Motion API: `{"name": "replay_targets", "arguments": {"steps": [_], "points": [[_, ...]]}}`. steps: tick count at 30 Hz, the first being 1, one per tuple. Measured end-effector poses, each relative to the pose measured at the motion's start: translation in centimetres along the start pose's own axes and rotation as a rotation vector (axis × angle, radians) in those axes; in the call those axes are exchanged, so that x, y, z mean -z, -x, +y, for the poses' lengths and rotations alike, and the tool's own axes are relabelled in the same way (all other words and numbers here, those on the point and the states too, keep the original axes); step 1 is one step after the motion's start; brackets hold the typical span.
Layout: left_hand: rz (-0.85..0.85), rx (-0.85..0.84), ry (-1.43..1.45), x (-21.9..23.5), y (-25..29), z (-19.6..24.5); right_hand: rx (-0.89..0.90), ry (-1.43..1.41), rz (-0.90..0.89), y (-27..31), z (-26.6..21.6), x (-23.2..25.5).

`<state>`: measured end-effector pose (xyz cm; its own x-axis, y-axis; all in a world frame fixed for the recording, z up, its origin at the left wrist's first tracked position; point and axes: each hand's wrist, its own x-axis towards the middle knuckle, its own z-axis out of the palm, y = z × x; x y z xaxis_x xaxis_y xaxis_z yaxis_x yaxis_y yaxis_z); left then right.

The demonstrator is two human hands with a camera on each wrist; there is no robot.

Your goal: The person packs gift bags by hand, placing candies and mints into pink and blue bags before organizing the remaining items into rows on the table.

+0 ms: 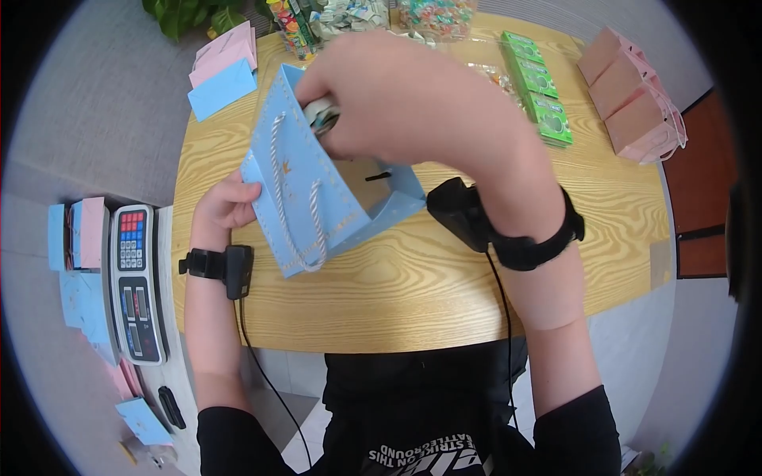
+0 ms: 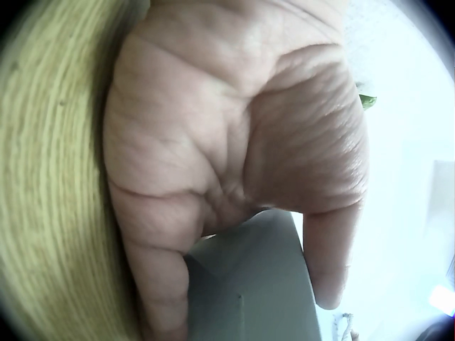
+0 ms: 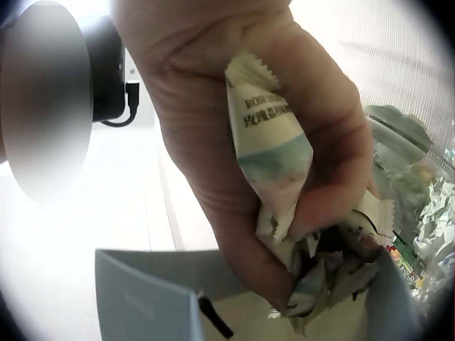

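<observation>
A light blue paper bag (image 1: 298, 186) with white rope handles leans tilted over the table, its opening toward the right. My left hand (image 1: 226, 204) grips its left side; in the left wrist view, the thumb and fingers of that hand (image 2: 220, 135) lie on either side of the bag (image 2: 245, 284). At the opening, my right hand (image 1: 389, 99) holds several wrapped candies (image 1: 322, 115). The right wrist view shows a pale, green-banded candy (image 3: 274, 153) against the palm of this hand (image 3: 202, 121), more wrappers among the fingertips, and the bag's edge (image 3: 146, 295) below.
Green boxes (image 1: 536, 78) and tubs of candies (image 1: 436, 17) stand along the table's back. Pink bags (image 1: 631, 99) are at the right; a blue envelope-like piece (image 1: 223, 89) lies back left. A scale (image 1: 136, 278) is beside the table's left edge. Cables hang from both wrists.
</observation>
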<state>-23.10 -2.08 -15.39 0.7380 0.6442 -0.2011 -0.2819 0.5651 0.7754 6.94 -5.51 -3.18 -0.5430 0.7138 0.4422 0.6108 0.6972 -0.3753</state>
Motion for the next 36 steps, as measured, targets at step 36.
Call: {"name": "replay_targets", "arguments": {"steps": [36], "points": [[0.007,0.040,-0.061,0.3,0.1,0.5,-0.105,-0.292,-0.418,-0.2,-0.1,1.1]]}}
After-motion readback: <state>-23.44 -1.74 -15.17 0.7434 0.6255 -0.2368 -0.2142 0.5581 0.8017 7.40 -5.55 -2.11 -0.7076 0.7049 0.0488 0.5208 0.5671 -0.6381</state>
